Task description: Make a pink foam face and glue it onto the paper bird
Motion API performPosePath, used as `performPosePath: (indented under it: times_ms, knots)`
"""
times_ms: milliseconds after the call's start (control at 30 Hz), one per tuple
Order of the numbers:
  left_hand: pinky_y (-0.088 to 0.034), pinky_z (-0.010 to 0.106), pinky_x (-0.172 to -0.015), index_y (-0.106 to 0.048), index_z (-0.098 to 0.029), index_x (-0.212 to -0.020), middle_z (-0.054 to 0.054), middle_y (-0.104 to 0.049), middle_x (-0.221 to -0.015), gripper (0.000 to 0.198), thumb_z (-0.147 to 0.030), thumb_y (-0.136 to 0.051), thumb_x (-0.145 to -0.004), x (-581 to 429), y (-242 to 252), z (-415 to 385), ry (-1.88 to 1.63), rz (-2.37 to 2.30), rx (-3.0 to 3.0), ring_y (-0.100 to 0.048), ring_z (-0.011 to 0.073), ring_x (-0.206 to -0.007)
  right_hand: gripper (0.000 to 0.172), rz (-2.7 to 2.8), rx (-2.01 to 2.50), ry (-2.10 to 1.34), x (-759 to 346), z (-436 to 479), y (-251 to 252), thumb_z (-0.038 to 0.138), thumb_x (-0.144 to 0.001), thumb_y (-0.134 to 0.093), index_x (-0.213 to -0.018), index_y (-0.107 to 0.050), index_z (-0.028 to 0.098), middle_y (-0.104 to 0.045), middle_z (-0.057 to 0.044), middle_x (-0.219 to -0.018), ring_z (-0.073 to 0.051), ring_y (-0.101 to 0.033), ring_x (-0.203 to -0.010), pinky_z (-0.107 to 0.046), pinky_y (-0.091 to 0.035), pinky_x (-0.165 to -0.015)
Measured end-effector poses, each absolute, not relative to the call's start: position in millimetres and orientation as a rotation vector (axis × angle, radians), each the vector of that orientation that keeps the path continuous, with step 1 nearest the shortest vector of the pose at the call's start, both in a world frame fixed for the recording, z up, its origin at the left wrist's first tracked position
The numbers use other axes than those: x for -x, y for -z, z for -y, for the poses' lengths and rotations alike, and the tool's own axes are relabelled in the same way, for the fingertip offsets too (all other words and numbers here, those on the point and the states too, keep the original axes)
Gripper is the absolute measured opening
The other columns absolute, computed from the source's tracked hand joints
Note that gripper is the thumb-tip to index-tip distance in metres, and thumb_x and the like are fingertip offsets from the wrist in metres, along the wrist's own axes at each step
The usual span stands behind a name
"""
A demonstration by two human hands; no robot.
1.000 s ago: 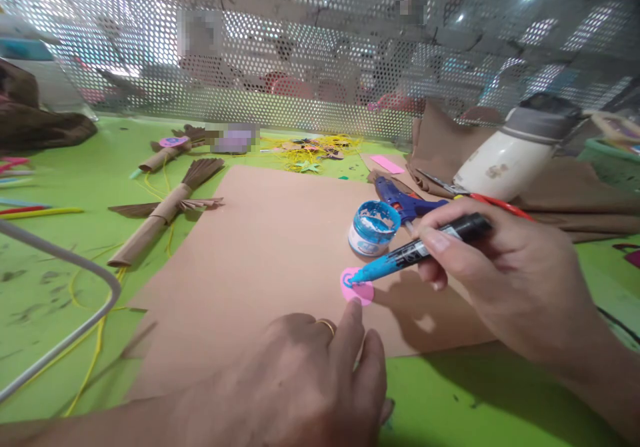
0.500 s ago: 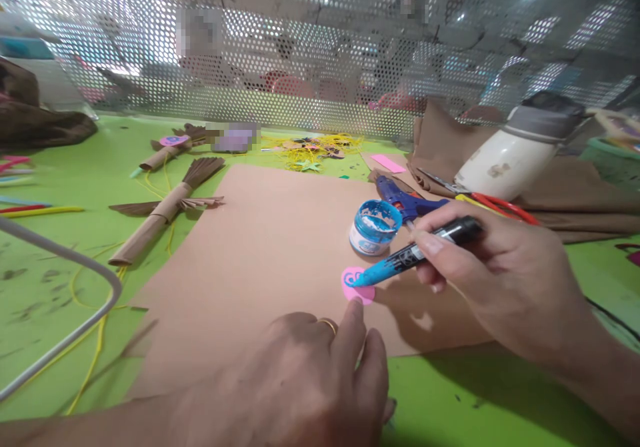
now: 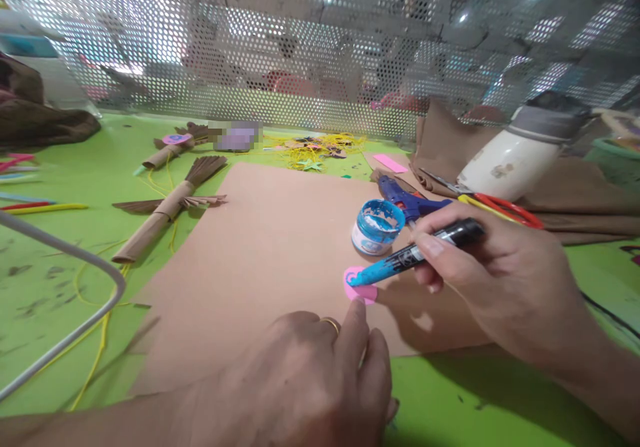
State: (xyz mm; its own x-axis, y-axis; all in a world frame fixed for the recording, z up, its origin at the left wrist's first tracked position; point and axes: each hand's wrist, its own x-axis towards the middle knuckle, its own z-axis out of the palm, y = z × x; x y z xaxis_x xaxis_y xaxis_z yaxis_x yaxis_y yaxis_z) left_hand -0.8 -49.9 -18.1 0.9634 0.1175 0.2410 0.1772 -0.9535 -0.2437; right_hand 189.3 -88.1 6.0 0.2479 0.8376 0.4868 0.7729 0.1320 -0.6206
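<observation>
- Two hands work on one small pink disc [image 3: 361, 292]. It lies on the brown sheet [image 3: 270, 247], with the open blue paint pot [image 3: 376, 226] just beside it at 12 o'clock.
- Right hand [image 3: 500, 280] pinches a black pen [image 3: 415, 255] between thumb and fingers; the blue-coated tip touches the disc's 10 o'clock edge.
- Left hand [image 3: 310, 380], fingers pressed together, pins the disc's 6 o'clock rim with one fingertip.
- My judgement: press the disc flat so it cannot turn, stroke lightly, and keep the pen shaft off the pot.

left hand [image 3: 310, 384] rests palm down; right hand [image 3: 493, 277] seems pinched shut.
</observation>
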Motion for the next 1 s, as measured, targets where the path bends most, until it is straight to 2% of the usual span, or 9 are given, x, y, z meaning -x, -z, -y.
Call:
performPosePath:
  times_ms: [200, 333, 833, 1000]
  knots:
    - [-0.039, 0.031, -0.039, -0.056, -0.016, -0.088, 0.01, -0.063, -0.099, 0.026, -0.028, -0.033, -0.091, 1.6, 21.8, 52.5, 0.319, 0.257, 2.807, -0.052, 0.0155, -0.047, 0.009, 1.487, 1.647, -0.125, -188.2, 86.3, -4.5, 0.028, -0.079, -0.056, -0.073, -0.059, 0.022, -0.057, 0.006, -0.052, -0.01, -0.055, -0.047, -0.021, -0.044, -0.047]
    - [-0.038, 0.031, -0.039, -0.055, -0.016, -0.084, 0.009, -0.065, -0.092, 0.024, -0.026, -0.035, -0.09, 2.7, 22.6, 53.0, 0.337, 0.233, 2.811, -0.051, 0.0151, -0.045, 0.009, 1.492, 1.63, -0.106, -187.3, 84.3, -3.8, 0.027, -0.079, -0.057, -0.072, -0.059, 0.022, -0.058, 0.006, -0.052, -0.01, -0.054, -0.048, -0.021, -0.045, -0.049]
    - [-0.036, 0.029, -0.038, -0.054, -0.015, -0.09, 0.01, -0.065, -0.095, 0.018, -0.026, -0.039, -0.089, -0.4, 25.1, 48.2, 0.375, 0.218, 2.746, -0.05, 0.0142, -0.046, 0.014, 1.428, 1.629, -0.082, -188.8, 85.3, -4.5, 0.032, -0.08, -0.055, -0.07, -0.058, 0.023, -0.058, 0.005, -0.049, -0.01, -0.053, -0.045, -0.019, -0.041, -0.041]
    - [-0.035, 0.028, -0.039, -0.054, -0.016, -0.088, 0.01, -0.065, -0.09, 0.023, -0.03, -0.037, -0.09, 0.2, 26.7, 49.3, 0.371, 0.228, 2.727, -0.049, 0.0141, -0.046, 0.011, 1.46, 1.622, -0.088, -185.9, 84.4, -4.1, 0.029, -0.078, -0.055, -0.071, -0.058, 0.023, -0.056, 0.005, -0.051, -0.011, -0.053, -0.045, -0.022, -0.044, -0.045]
